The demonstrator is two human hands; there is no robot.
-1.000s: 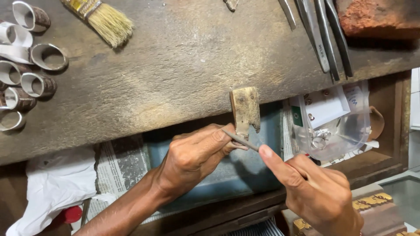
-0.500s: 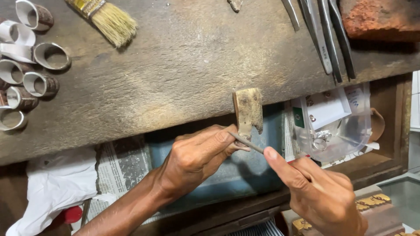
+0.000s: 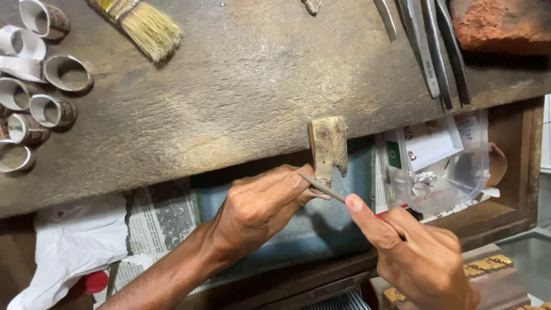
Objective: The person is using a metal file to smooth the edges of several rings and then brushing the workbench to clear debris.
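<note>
Wood: worn grey counter (image 3: 247, 97), with a small wooden peg (image 3: 328, 146) jutting off its front edge toward me. I judge the peg is there to brace small work against.
Left hand (image 3: 258, 209): my grip is pinched together at the foot of the peg, fingertips pressed to something tiny there. I cannot make out the piece itself; my fingers cover it.
Right hand (image 3: 419, 258): grip closed around a thin file (image 3: 321, 188), index finger laid along it, I judge to steer it. The file slants up and left, its tip meeting my left fingertips just under the peg.
Left of counter: metal rings (image 3: 54, 92) lie in a loose cluster, well apart from the peg; some run off the picture's edge.
Top of counter: brush (image 3: 146, 26), bristles pointing down and right, handle cut off. Long steel tools (image 3: 427, 49) and a reddish brick (image 3: 499, 26) at far right, tops out of view.
Below counter: newspaper (image 3: 163, 221), white cloth (image 3: 74, 247), clear plastic bag (image 3: 445, 166) with small metal bits inside, too small to tell.
</note>
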